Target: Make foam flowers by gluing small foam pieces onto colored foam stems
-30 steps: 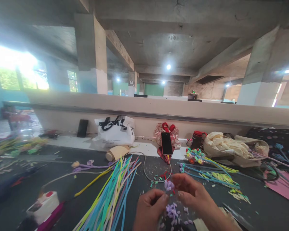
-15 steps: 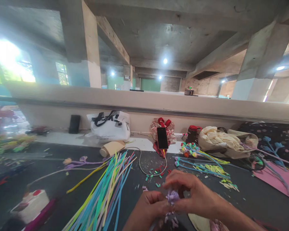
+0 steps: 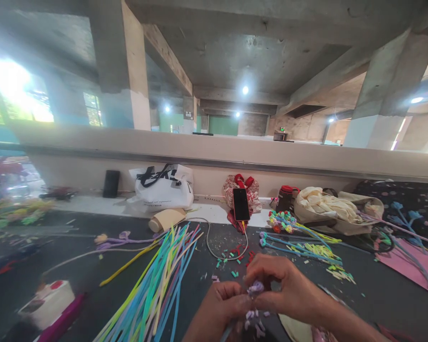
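Both my hands meet low in the view over a dark table [image 3: 74, 275]. My left hand [image 3: 217, 311] and my right hand [image 3: 285, 287] pinch a small purple pipe-cleaner flower [image 3: 256, 287] between their fingertips. Small purple scraps [image 3: 253, 320] lie on the table just under the hands. A fan of long coloured pipe cleaners [image 3: 160, 280] lies to the left of my left hand.
A phone [image 3: 241, 204] on a cable leans against a red bag [image 3: 242, 190] at the back ledge, beside a white bag [image 3: 162, 187], a paper cup [image 3: 166, 219] and a dark flask [image 3: 284, 198]. Finished flower stems [image 3: 299, 242] lie to the right, pink paper [image 3: 410, 266] further right.
The view swung down and left in the first half second, then held. My hands closed together around the purple flower and dropped slightly toward the table.
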Motion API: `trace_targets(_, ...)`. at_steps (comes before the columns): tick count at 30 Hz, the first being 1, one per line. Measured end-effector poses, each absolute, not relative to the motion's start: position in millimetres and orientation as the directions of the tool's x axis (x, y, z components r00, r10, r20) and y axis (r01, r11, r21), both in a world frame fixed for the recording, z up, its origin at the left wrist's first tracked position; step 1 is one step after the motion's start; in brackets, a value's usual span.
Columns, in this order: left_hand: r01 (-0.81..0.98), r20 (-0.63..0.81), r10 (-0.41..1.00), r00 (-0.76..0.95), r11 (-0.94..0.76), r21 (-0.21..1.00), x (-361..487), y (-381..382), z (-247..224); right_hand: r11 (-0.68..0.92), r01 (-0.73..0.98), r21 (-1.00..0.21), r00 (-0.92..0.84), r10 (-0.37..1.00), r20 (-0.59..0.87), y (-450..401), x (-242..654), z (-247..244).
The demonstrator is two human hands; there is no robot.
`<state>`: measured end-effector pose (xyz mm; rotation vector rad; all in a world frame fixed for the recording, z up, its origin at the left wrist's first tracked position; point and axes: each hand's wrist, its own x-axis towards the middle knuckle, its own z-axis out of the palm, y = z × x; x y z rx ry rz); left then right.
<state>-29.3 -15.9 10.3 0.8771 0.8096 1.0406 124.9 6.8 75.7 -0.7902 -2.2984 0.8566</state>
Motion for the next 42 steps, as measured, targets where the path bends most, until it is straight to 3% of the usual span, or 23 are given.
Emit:
trace_targets(4,-0.281,-0.104,0.982,0.155,0.145,0.949,-30.1,-17.4,15.1,0.616,0.366,-0.698,-0.642,0.71,0.29,9.6,129.8,75.8)
trace_targets(9,-0.076,0.117,0.989,-0.095,-0.125,0.989,-28.1,-22.1,18.0,0.372,0.224,-0.901,-0.537,0.818,0.204,16.8,132.8,55.5)
trace_targets(12,0.097,0.278,0.941,-0.195,-0.264,0.96,-26.3,-24.8,16.0,0.279,0.117,-0.953,-0.539,0.824,0.175,14.9,129.6,49.0)
trace_targets(18,0.328,0.509,0.835,-0.208,-0.431,0.841,-25.5,-27.0,11.6,0.424,0.199,-0.883,-0.519,0.81,0.272,3.5,123.1,63.7)
trace_targets(23,0.368,0.507,0.851,-0.137,-0.431,0.824,-26.6,-28.1,13.2,0.534,0.222,-0.816,-0.544,0.762,0.351,3.3,123.3,63.6)
trace_targets(30,0.341,0.509,0.842,-0.178,-0.433,0.834,-25.3,-25.2,9.7,0.577,0.25,-0.777,-0.558,0.742,0.371,5.2,125.0,63.0)
trace_targets(36,0.359,0.506,0.843,-0.18,-0.423,0.832,-24.3,-24.2,8.2,0.684,0.293,-0.668,-0.613,0.67,0.418,5.8,126.4,67.5)
trace_targets(42,0.416,0.571,0.806,-0.156,-0.471,0.778,-23.8,-24.1,6.5,0.68,0.291,-0.673,-0.61,0.674,0.417,4.6,124.5,70.2)
